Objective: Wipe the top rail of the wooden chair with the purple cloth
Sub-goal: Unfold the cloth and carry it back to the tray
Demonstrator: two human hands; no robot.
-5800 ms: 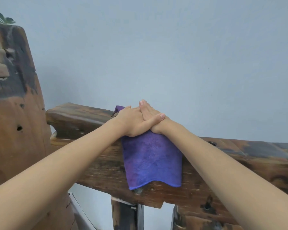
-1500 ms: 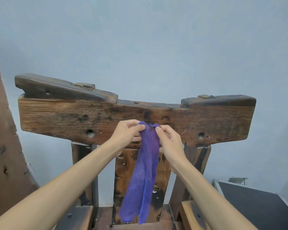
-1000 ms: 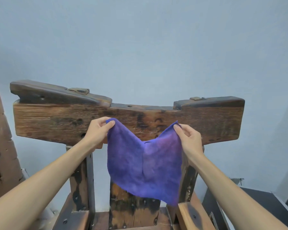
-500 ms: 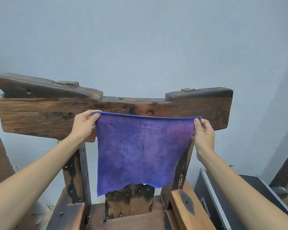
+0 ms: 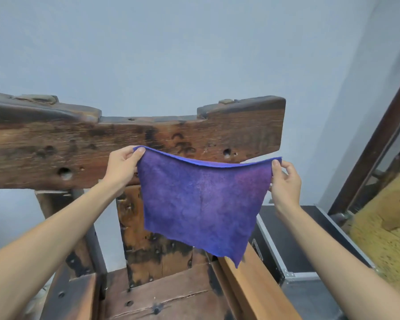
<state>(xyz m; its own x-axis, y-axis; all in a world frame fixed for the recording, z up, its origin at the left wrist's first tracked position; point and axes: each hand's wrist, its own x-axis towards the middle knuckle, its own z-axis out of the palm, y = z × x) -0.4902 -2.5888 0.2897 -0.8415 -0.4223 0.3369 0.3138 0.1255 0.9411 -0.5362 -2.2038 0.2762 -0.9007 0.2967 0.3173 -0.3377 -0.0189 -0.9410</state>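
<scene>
A: Step?
B: Cloth prep, no wiping. Left hand [image 5: 121, 168] and right hand [image 5: 285, 181] each pinch a top corner of the purple cloth [image 5: 201, 202], spread flat and hanging in front of the top rail [image 5: 134, 137], apparently not touching it.
A: Next?
B: Probably fold or drape it, then lift onto the rail's upper edge.

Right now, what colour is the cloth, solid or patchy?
Purple cloth, mottled blue-violet with a pinker patch; head view.

Worn wooden chair [image 5: 83, 148], bare plank seat [image 5: 162, 296], dark uprights
</scene>
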